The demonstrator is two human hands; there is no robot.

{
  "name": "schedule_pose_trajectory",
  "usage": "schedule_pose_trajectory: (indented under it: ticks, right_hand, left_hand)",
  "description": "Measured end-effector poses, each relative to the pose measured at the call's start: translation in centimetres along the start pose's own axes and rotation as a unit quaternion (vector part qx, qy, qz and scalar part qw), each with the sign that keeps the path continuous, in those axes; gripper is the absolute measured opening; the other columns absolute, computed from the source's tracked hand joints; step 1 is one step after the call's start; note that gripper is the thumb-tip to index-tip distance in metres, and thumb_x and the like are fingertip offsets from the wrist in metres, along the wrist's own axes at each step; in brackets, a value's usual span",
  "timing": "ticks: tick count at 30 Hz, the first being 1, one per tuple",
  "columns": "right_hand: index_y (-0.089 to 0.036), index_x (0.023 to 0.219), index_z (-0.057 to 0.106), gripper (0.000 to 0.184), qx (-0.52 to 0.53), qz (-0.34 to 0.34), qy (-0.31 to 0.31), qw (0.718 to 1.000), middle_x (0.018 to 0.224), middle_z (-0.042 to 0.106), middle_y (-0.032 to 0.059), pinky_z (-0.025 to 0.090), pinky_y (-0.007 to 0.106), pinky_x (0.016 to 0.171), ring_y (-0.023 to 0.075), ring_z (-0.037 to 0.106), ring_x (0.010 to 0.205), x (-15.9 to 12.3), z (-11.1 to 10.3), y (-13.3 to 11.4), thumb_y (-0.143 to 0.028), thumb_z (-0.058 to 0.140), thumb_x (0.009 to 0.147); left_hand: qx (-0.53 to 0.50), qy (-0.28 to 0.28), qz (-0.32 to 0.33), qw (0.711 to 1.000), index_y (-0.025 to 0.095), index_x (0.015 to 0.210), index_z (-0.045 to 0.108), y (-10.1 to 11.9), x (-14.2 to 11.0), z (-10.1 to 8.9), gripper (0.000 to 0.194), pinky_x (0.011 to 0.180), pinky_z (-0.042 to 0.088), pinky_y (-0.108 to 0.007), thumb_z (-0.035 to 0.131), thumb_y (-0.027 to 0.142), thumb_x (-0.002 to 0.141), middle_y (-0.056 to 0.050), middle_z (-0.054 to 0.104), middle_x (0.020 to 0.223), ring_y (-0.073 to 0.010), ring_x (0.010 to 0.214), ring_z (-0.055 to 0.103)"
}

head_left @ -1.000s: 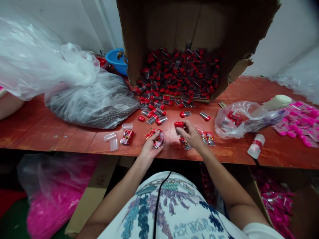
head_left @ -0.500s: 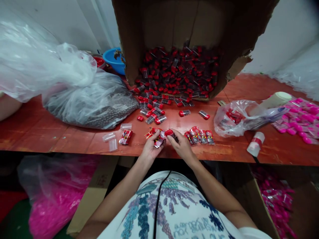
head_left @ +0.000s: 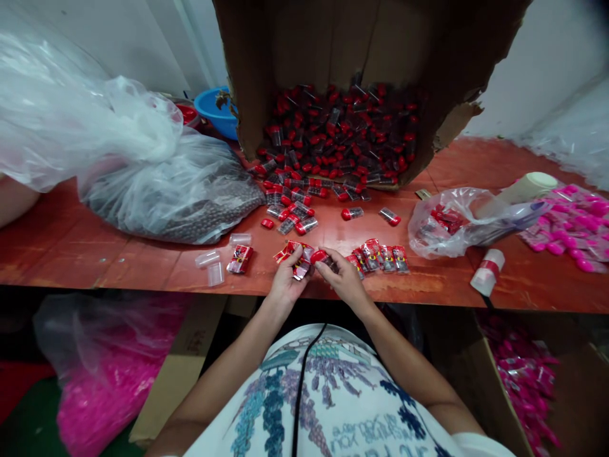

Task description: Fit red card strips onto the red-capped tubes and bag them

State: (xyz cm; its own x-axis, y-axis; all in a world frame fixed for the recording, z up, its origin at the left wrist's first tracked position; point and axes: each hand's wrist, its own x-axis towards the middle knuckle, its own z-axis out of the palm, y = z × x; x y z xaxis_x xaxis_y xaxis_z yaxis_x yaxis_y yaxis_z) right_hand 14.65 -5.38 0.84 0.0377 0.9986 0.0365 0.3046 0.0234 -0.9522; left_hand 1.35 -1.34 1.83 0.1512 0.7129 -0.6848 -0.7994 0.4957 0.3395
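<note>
My left hand [head_left: 283, 287] is closed on several red printed wrappers [head_left: 301, 270], which fan out between thumb and fingers. Just right of it, my right hand [head_left: 348, 284] pinches a small clear container with a red cap [head_left: 320, 256] and dark contents; its cap points toward the wrappers. Whether the container touches or enters a wrapper, I cannot tell. To the right lies a row of wrapped containers [head_left: 373, 255] in the same red print. On the left, a stack of red wrappers [head_left: 240, 259] sits by a few clear tubes [head_left: 207, 259].
A torn cardboard box [head_left: 457, 127] on its side spills red-capped containers [head_left: 342, 146] onto the red table [head_left: 157, 270]. A plastic bag of dark beads [head_left: 185, 216] lies left. At right are a clear bag [head_left: 423, 231], a white roll [head_left: 488, 271] and pink items [head_left: 571, 241].
My right hand has brought the red-capped container slightly left, closer to the wrappers. My left hand keeps its hold, and the view has shifted a little.
</note>
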Motion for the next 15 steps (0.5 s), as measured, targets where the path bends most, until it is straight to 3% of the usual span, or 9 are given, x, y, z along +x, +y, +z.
schedule_pose_trajectory:
  ticks: [6,12,15]
  right_hand:
    - [-0.024,0.116,0.060,0.035,0.017,-0.001,-0.014,1.000,0.095,0.067,0.0016,0.049,0.028,0.074,0.0162,0.062,0.081,0.0,0.3,0.4,-0.036,0.058,0.082]
    - [-0.023,0.114,0.050,0.041,0.107,0.030,0.047,0.993,0.075,0.060,-0.0021,0.042,0.020,0.045,0.0107,0.052,0.054,0.0,0.8,0.6,-0.042,0.060,0.080]
    - [-0.023,0.105,0.052,0.035,0.126,0.033,0.028,0.991,0.079,0.062,-0.0011,0.042,0.019,0.044,0.0113,0.055,0.059,-0.1,0.7,0.4,-0.043,0.062,0.079]
  left_hand:
    - [-0.002,0.007,0.011,1.000,0.014,0.074,0.062,-0.2,0.1,-0.2,0.005,0.054,0.054,-0.025,0.064,0.011,0.078,-0.002,0.068,0.066,-0.0127,0.056,0.064]
    - [0.050,-0.031,0.046,0.997,0.012,0.076,0.065,-1.0,-0.4,-0.3,0.008,0.058,0.054,-0.024,0.069,0.008,0.070,-0.003,0.070,0.070,-0.0122,0.058,0.064]
    - [0.070,-0.043,0.088,0.993,0.012,0.073,0.065,-1.1,-0.5,-0.2,0.011,0.063,0.053,-0.023,0.072,0.007,0.066,-0.002,0.069,0.069,-0.0122,0.061,0.064]
